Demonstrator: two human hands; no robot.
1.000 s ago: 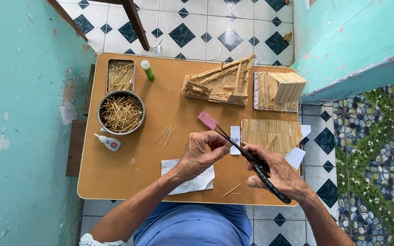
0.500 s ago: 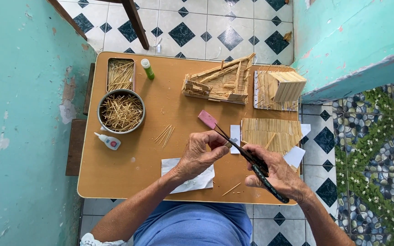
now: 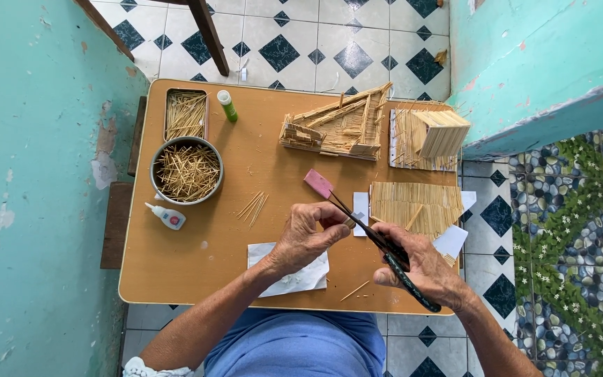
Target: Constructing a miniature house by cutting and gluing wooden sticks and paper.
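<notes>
My right hand (image 3: 423, 269) grips a dark-handled cutting tool (image 3: 378, 241) whose long thin blades reach up-left to a pink tip (image 3: 318, 183). My left hand (image 3: 305, 234) pinches a small stick piece against the blades, above a white paper sheet (image 3: 291, 278). Just right of the hands lies a flat panel of glued sticks (image 3: 417, 206) on white paper. Both hands hover over the middle front of a small wooden table (image 3: 176, 272).
A round metal bowl (image 3: 186, 169) and a rectangular tin (image 3: 185, 113) hold thin sticks at the left. A green-capped glue tube (image 3: 227, 105), a small white glue bottle (image 3: 166, 217), loose sticks (image 3: 253, 205), a stick-built model frame (image 3: 336, 129) and a stick box (image 3: 433, 136) sit around.
</notes>
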